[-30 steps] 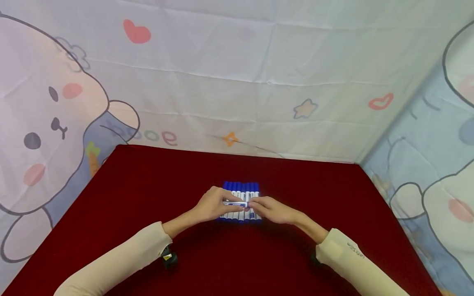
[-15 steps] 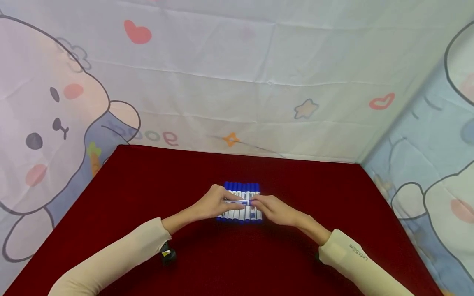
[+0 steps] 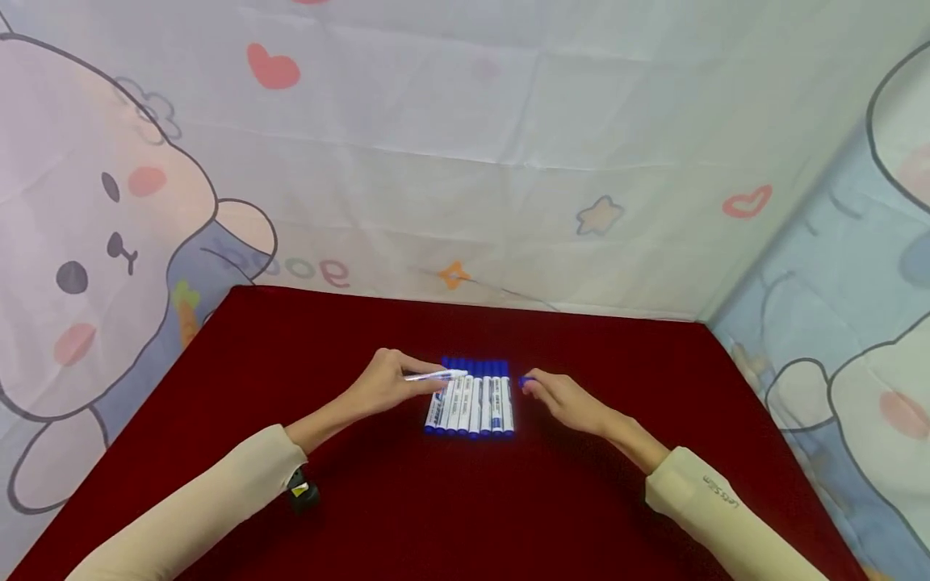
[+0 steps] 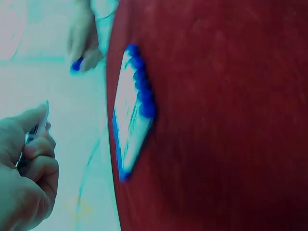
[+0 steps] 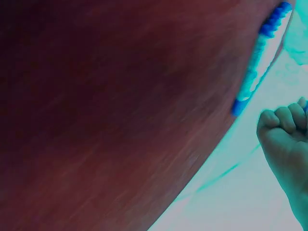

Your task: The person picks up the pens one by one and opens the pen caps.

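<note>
My left hand (image 3: pixel 385 382) grips an uncapped white marker (image 3: pixel 434 376) above the left part of a row of markers, its bare tip pointing right. To the right of the row, my right hand (image 3: pixel 570 402) pinches a blue marker cap (image 3: pixel 525 382), apart from the marker. The row of white markers (image 3: pixel 474 405) with blue caps and blue ends lies side by side on the red cloth. In the left wrist view the left fingers (image 4: pixel 41 163) curl round the marker. Only a sliver of the cap shows in the right wrist view, where the right fingers (image 5: pixel 285 120) are curled.
A dark red cloth (image 3: pixel 465 516) covers the table. Behind it and on the right hangs a pale curtain (image 3: pixel 436 121) printed with cartoon figures. A small black device (image 3: pixel 302 491) sits under the left forearm.
The blue cap has come off the marker. My left hand has moved left and slightly up with the marker, while my right hand has moved right with the cap.
</note>
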Motion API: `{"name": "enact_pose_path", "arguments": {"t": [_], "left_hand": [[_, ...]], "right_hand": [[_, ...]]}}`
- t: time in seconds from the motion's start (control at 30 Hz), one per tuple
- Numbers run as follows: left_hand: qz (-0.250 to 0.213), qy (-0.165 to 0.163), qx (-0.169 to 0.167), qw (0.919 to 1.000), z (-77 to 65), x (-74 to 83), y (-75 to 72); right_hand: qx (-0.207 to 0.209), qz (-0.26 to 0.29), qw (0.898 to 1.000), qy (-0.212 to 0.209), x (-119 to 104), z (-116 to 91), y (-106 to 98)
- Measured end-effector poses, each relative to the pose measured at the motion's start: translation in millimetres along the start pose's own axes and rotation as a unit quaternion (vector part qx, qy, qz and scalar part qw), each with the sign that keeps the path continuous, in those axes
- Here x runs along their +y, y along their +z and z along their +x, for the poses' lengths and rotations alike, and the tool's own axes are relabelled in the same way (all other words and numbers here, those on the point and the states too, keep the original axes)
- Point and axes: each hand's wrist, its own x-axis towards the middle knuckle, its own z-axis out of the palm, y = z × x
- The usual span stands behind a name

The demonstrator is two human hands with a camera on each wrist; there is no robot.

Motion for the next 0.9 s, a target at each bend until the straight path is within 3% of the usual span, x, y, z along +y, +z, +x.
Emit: {"name": "enact_pose_path", "arguments": {"t": [0.1,0.2,0.4,0.6,0.9], "left_hand": [[0.016,0.056,-0.039,0.9975,2.1,-2.2,4.8],[0.014,0.072,-0.046,0.9962,0.8,-5.3,10.7],[0.024,0.052,-0.045,0.9974,-4.5,-9.7,17.0],[0.034,0.03,-0.037,0.9983,-9.7,-7.4,12.9],[-0.01,0.006,-0.044,0.9989,-10.8,-5.7,10.4]], "right_hand": [[-0.039,0.055,0.998,0.012,2,1,-3],[-0.055,0.083,0.995,0.024,-2,1,-4],[-0.04,0.092,0.993,0.058,-12,4,3],[-0.058,0.101,0.992,0.052,-13,8,13],[-0.06,0.095,0.993,0.044,-9,2,7]]}}
